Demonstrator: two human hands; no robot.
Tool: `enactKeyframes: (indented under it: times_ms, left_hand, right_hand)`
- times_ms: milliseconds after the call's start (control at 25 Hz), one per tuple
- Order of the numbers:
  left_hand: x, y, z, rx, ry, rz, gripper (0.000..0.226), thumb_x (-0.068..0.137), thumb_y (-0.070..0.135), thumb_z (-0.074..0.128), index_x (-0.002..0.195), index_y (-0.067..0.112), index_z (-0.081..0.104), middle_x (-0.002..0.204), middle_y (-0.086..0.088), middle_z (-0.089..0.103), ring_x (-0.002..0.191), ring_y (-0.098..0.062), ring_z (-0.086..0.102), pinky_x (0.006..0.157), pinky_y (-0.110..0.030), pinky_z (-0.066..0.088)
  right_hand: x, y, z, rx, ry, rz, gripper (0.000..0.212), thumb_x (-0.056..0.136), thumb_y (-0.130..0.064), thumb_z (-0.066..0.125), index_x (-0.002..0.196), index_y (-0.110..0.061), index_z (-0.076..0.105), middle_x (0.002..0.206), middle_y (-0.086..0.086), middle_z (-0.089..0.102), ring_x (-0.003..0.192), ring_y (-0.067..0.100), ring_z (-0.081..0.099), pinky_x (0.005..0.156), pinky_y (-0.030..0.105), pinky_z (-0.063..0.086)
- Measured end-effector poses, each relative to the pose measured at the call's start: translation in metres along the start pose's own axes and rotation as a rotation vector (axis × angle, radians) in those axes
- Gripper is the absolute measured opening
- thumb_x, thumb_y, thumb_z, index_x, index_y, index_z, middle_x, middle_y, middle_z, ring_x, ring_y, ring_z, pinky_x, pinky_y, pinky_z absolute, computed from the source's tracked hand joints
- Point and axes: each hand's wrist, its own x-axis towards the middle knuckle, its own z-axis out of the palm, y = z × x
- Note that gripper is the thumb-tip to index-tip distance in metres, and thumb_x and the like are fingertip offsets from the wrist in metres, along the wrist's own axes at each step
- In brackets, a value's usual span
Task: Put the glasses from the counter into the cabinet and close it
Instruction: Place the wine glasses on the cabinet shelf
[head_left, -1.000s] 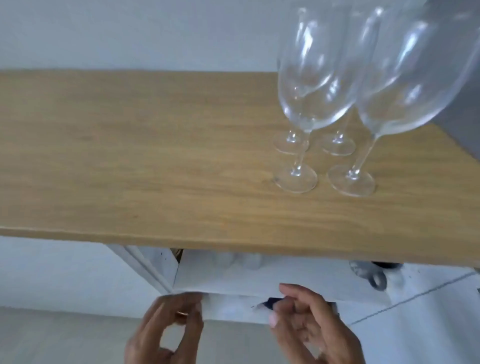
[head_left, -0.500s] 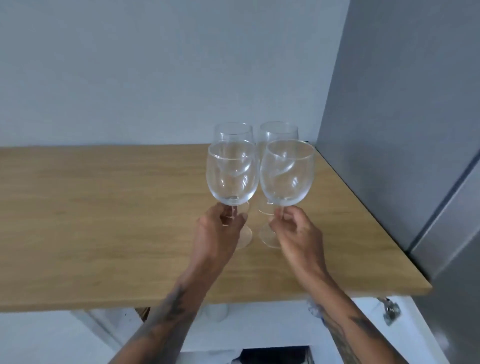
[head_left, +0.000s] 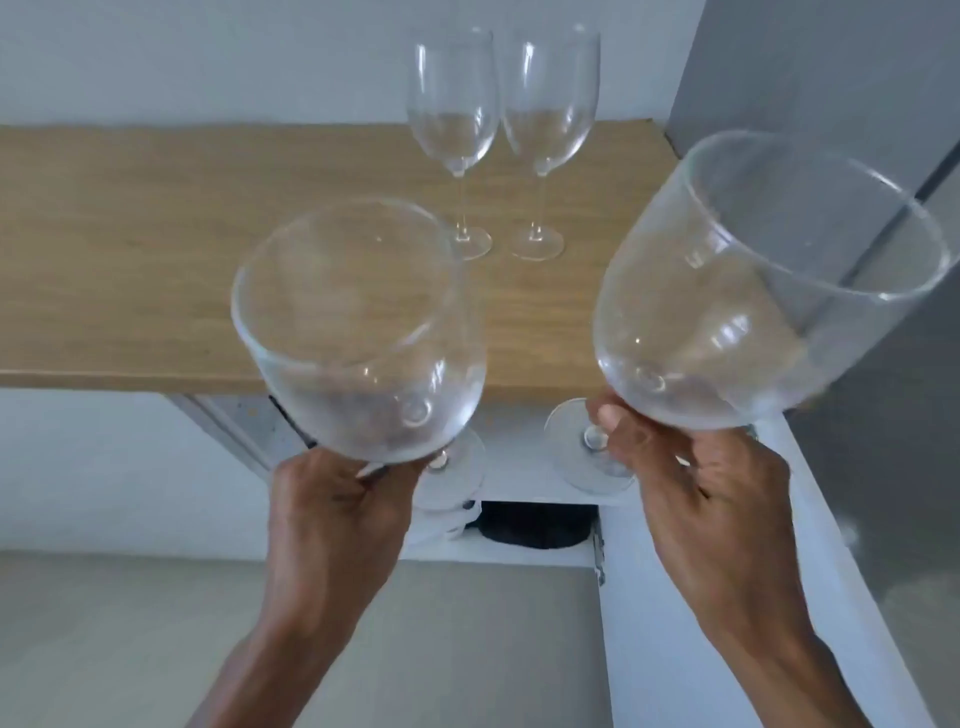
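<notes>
Below the view, wood surface (head_left: 156, 249) w/ open cabinet (head_left: 540, 499) under its front edge. Right hand (head_left: 696, 493) grips stem of right glass (head_left: 753, 291), tilted; left hand (head_left: 337, 509) grips left glass (head_left: 358, 332) likewise. Two glasses (head_left: 498, 104) upright at surface's back, side by side.

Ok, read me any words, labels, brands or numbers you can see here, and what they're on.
None can be read.
Held glasses, one in the left hand, one in the right hand: no print visible.
Two glasses on the counter: plain.
Cabinet and wall: no labels or signs.
</notes>
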Motion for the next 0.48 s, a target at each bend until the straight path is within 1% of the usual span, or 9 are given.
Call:
enactKeyframes:
  times_ms: [40,80,120,160,240,320,360,400,480]
  left_hand:
    - [-0.024,-0.015,-0.001,-0.067,-0.082,-0.052,0.024,0.087,0.021,0.072,0.079,-0.001,0.068,0.072,-0.012,0.074,0.065,-0.016,0.061,0.066,-0.029,0.049]
    - [-0.047,-0.030,0.004,-0.168,-0.176,-0.135,0.022,0.092,0.011,0.067,0.085,-0.010,0.064,0.078,-0.021,0.071,0.072,-0.018,0.063,0.070,-0.034,0.050]
    - [-0.066,-0.045,0.011,-0.227,-0.230,-0.237,0.016,0.094,0.001,0.062,0.092,-0.016,0.062,0.079,-0.022,0.068,0.076,-0.019,0.062,0.072,-0.034,0.051]
    - [-0.081,-0.061,0.020,-0.218,-0.238,-0.321,0.011,0.092,-0.005,0.061,0.094,-0.016,0.063,0.077,-0.014,0.067,0.073,-0.016,0.060,0.069,-0.032,0.050]
    - [-0.096,-0.096,0.042,-0.087,-0.190,-0.383,0.008,0.084,-0.006,0.065,0.077,-0.010,0.065,0.060,0.000,0.057,0.056,-0.012,0.050,0.054,-0.027,0.045]
    - [-0.086,-0.122,0.070,0.018,-0.179,-0.363,0.029,0.083,-0.003,0.070,0.057,-0.003,0.058,0.042,0.012,0.041,0.042,-0.002,0.032,0.043,-0.022,0.029]
    - [-0.073,-0.132,0.086,0.021,-0.169,-0.361,0.030,0.085,0.003,0.072,0.057,0.002,0.063,0.038,0.013,0.041,0.038,-0.003,0.033,0.042,-0.021,0.029]
    - [-0.056,-0.147,0.103,-0.004,-0.143,-0.354,0.025,0.086,0.009,0.073,0.061,0.009,0.070,0.039,0.016,0.049,0.039,-0.001,0.041,0.044,-0.016,0.034]
    - [-0.016,-0.170,0.135,-0.050,-0.069,-0.321,0.016,0.086,0.017,0.074,0.070,0.016,0.076,0.050,0.019,0.063,0.049,0.007,0.055,0.051,-0.007,0.039]
  right_hand:
    - [-0.022,0.012,-0.009,-0.020,-0.029,0.013,0.004,0.092,-0.021,0.069,0.094,-0.020,0.072,0.073,0.008,0.072,0.059,0.022,0.068,0.049,0.032,0.052]
    - [-0.046,0.030,-0.015,-0.072,-0.070,0.050,0.004,0.090,-0.012,0.070,0.088,-0.015,0.071,0.066,0.015,0.067,0.053,0.029,0.062,0.047,0.037,0.048]
    - [-0.067,0.049,-0.017,-0.155,-0.129,0.096,0.009,0.088,-0.004,0.070,0.080,-0.008,0.069,0.060,0.020,0.061,0.047,0.027,0.053,0.045,0.038,0.043]
    - [-0.085,0.070,-0.013,-0.246,-0.202,0.144,0.013,0.086,0.001,0.070,0.074,-0.001,0.066,0.056,0.022,0.058,0.047,0.022,0.045,0.046,0.037,0.039]
    - [-0.110,0.111,0.003,-0.284,-0.259,0.301,0.023,0.086,0.000,0.070,0.068,0.010,0.058,0.048,0.014,0.049,0.047,0.020,0.038,0.047,0.029,0.033]
    - [-0.107,0.146,0.024,-0.245,-0.204,0.420,0.028,0.086,-0.006,0.073,0.067,0.008,0.057,0.044,0.001,0.038,0.044,0.011,0.030,0.043,0.020,0.026]
    - [-0.098,0.160,0.037,-0.240,-0.173,0.435,0.025,0.085,-0.008,0.074,0.067,0.005,0.061,0.043,0.002,0.044,0.044,0.012,0.033,0.042,0.018,0.027]
    - [-0.086,0.177,0.051,-0.236,-0.146,0.440,0.020,0.085,-0.010,0.074,0.070,0.001,0.065,0.047,0.007,0.055,0.045,0.014,0.039,0.043,0.017,0.032]
    - [-0.055,0.211,0.080,-0.197,-0.082,0.460,0.018,0.088,-0.017,0.073,0.080,-0.002,0.067,0.064,0.014,0.069,0.050,0.023,0.056,0.047,0.024,0.046]
